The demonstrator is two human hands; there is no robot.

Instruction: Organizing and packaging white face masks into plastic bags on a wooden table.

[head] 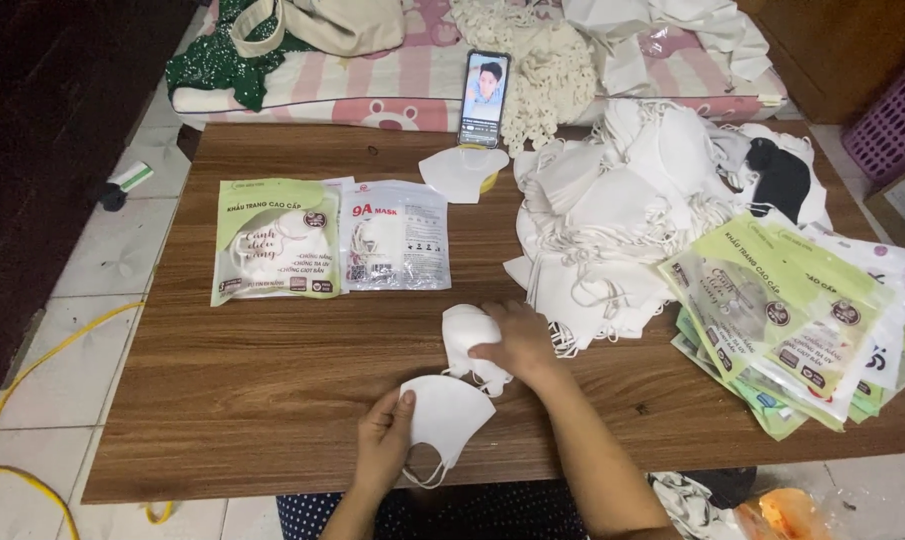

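Note:
My left hand (pixel 382 438) pinches the left edge of a folded white face mask (pixel 444 412) lying at the near edge of the wooden table (pixel 252 380). My right hand (pixel 517 340) grips a small stack of white masks (pixel 467 335) just above it, lifted slightly off the table. A large loose pile of white masks (pixel 612 210) sits to the right, with a black mask (pixel 780 178) at its far side.
Two filled mask packets, one green (pixel 275 240) and one clear (pixel 394 235), lie at the left. A fan of empty green packets (pixel 792 320) is at the right. A phone (pixel 484 97) stands propped at the far edge. A purple basket (pixel 897 115) sits beyond.

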